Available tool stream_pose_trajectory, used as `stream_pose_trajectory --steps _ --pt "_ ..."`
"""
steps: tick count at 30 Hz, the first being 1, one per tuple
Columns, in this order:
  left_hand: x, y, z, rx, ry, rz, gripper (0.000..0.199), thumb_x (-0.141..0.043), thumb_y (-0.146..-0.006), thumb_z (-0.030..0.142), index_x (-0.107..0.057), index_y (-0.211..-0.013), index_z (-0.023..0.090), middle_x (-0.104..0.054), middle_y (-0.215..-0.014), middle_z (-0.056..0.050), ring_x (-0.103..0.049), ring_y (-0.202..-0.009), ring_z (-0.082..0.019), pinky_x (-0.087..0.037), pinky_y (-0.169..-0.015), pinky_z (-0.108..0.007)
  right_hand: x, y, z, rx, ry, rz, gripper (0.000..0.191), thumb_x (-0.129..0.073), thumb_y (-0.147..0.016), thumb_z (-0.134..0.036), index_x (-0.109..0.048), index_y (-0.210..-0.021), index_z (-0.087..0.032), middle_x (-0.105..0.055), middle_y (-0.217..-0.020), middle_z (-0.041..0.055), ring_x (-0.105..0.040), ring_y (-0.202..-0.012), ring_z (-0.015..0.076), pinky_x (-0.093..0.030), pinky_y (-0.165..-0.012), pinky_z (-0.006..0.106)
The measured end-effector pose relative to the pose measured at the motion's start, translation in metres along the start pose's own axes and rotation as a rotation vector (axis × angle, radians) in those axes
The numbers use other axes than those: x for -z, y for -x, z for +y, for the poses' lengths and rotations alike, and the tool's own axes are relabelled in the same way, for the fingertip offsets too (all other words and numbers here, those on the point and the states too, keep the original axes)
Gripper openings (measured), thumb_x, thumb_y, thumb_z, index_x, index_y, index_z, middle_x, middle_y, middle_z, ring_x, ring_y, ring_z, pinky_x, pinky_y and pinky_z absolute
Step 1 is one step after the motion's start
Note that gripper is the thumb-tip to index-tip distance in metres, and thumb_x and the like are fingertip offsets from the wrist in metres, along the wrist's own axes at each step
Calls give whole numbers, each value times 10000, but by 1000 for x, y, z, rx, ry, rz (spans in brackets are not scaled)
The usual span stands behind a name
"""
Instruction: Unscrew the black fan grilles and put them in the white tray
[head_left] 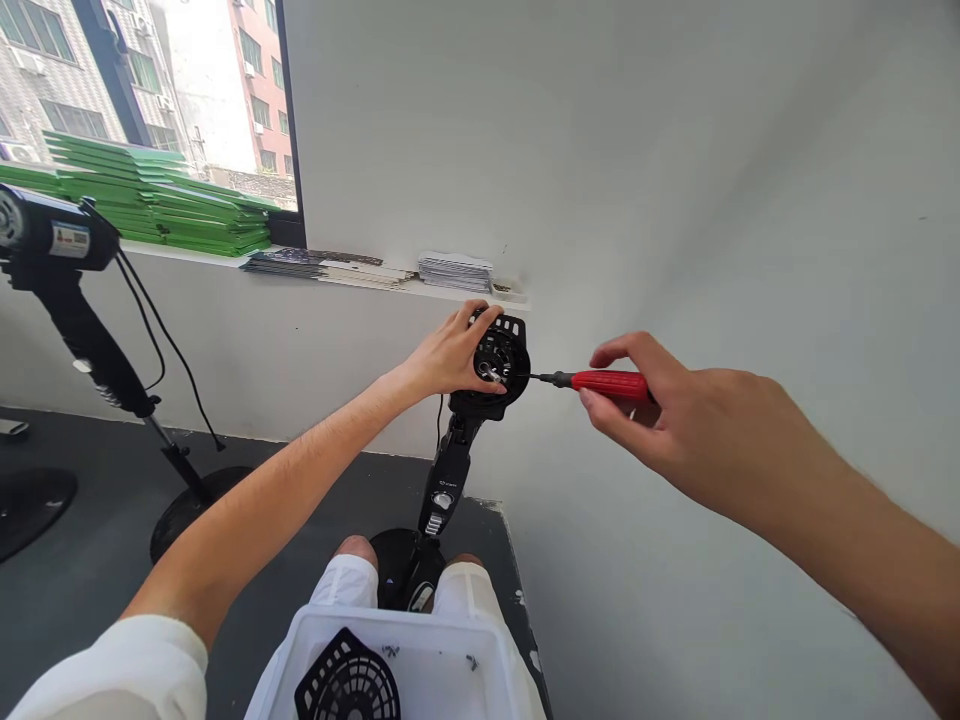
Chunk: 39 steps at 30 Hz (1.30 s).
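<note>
A black round fan motor housing [514, 395] tops an upright stand in front of me, its open face showing inner parts. My left hand [457, 352] is closed around its left and upper edge, thumb low across the front. My right hand [652, 390] pinches the red handle of a screwdriver [609, 384]. The screwdriver lies nearly level, its thin shaft pointing left to the housing's right side; whether the tip touches a screw I cannot make out. Below, the black fan neck [448, 485] carries a knob and buttons.
A white tray [491, 690] on my lap holds a black slotted cover [352, 685] and a few small screws. Another fan stand [97, 340] with hanging cords is at left. Green sheets [157, 200] are stacked by the window; papers [454, 270] lie along the ledge. A wall is at right.
</note>
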<state>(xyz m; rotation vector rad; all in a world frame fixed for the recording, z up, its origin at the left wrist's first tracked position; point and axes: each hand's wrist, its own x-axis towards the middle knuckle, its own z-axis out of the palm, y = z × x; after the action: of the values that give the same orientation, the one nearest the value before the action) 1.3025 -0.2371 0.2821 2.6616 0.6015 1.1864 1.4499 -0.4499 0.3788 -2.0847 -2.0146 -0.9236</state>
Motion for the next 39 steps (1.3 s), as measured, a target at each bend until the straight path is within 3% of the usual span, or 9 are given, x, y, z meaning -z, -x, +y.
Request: stream_pose_trajectory --steps 5,9,13,20,25,29,33,37,39 --pt "0 0 -1 -1 14 4 1044 -904 -628 495 -342 -1474 251 -381 -1490 -179 -520 -1288 -396 -527 -1009 -541 1 0 -1 -124 164 -4 592 -171 -990 -600 -592 -838 -213 -417 -414 -14 -336 -396 137 -233 -481 277" --pt "-1 0 -1 14 32 0 1060 -908 -620 490 -340 -1483 250 -367 -1497 -186 -493 -1318 -406 -499 -1045 -558 3 3 0 -73 10 -115 433 -376 -935 -570 -589 -1065 -216 -475 -449 -35 -393 -391 141 -255 -494 263" --pt "-1 0 0 16 30 -1 1059 -910 -620 487 -344 -1482 245 -363 -1500 -190 -507 -1302 -408 -509 -1030 -559 2 7 0 -79 163 12 634 -162 -989 -624 -626 -852 -213 -387 -402 -11 -311 -386 145 -206 -489 289" --pt "1 1 2 14 22 -10 1051 -899 -637 493 -322 -1483 256 -368 -1497 -186 -506 -1306 -401 -509 -1029 -564 -2 6 -2 -40 144 61 649 -168 -987 -629 -647 -888 -203 -360 -390 -30 -267 -370 120 -188 -477 280" --pt "2 1 3 11 3 -11 1049 -896 -641 504 -325 -1477 227 -359 -1501 -201 -508 -1301 -402 -523 -1009 -548 4 5 -7 -22 72 -61 589 -246 -970 -620 -625 -1109 -191 -449 -440 -27 -341 -388 130 -213 -494 276" --pt "4 1 3 15 20 -8 1042 -904 -634 478 -331 -1474 248 -368 -1494 -185 -510 -1304 -395 -509 -1037 -550 10 3 -9 -103 204 -45 612 -179 -1005 -601 -634 -878 -212 -442 -435 6 -377 -429 152 -246 -518 296" --pt "6 1 3 19 32 -8 1046 -907 -633 476 -327 -1476 258 -360 -1501 -177 -500 -1324 -394 -502 -1059 -552 7 1 -4 -32 38 -83 510 -309 -985 -605 -570 -1165 -206 -526 -483 -24 -444 -411 150 -261 -499 269" --pt "7 1 4 2 23 -11 1033 -886 -670 473 -300 -1489 244 -347 -1504 -183 -478 -1349 -388 -499 -1071 -543 7 0 -2 -33 248 -10 580 -229 -1001 -634 -610 -898 -209 -433 -422 -12 -364 -411 152 -234 -494 290" --pt "7 1 4 2 26 -16 1039 -883 -673 477 -291 -1496 248 -339 -1509 -188 -471 -1351 -393 -501 -1061 -549 9 -1 -3 -5 133 -71 471 -354 -989 -605 -612 -1027 -213 -513 -485 -18 -405 -433 142 -256 -502 277"
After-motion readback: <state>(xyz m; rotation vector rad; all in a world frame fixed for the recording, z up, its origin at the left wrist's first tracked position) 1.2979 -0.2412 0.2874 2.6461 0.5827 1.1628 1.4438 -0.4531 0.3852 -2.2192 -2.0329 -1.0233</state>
